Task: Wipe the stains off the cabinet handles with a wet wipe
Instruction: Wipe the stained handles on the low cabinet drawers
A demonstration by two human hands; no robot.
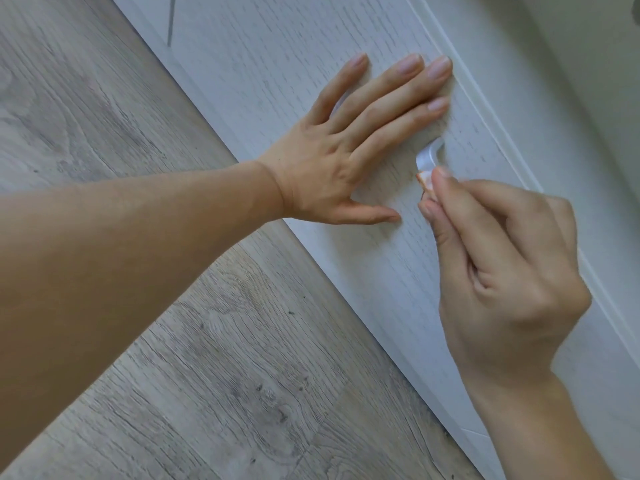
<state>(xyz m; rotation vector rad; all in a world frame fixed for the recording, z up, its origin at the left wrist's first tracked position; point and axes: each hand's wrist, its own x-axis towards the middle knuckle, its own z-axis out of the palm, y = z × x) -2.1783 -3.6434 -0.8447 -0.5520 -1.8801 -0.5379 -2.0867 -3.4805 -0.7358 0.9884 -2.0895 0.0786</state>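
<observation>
Grey, weathered-looking wood-grain flooring (214, 358) fills the left and lower part of the frame, and a white cabinet door (277, 57) with a fine grain pattern runs diagonally from the upper left down to the lower right. Along the door's right side a raised white edge strip (485, 109) follows the same diagonal. Near the centre right of the frame sits a small, shiny white cabinet handle (431, 154), curved and only partly visible. The left hand (341, 161) comes in from the left edge on a bare forearm and lies flat on the door, palm down, fingers straight and slightly spread, thumb stretched out toward the lower right; its fingertips reach almost to the edge strip, just above and left of the handle. The right hand (502, 268) enters from the lower right corner with its fingers curled, thumb and forefinger pinching a small wad of wet wipe (425, 180) that shows white with an orange-brown smear. That wad is against the lower end of the handle. Most of the wipe is hidden inside the pinch.
</observation>
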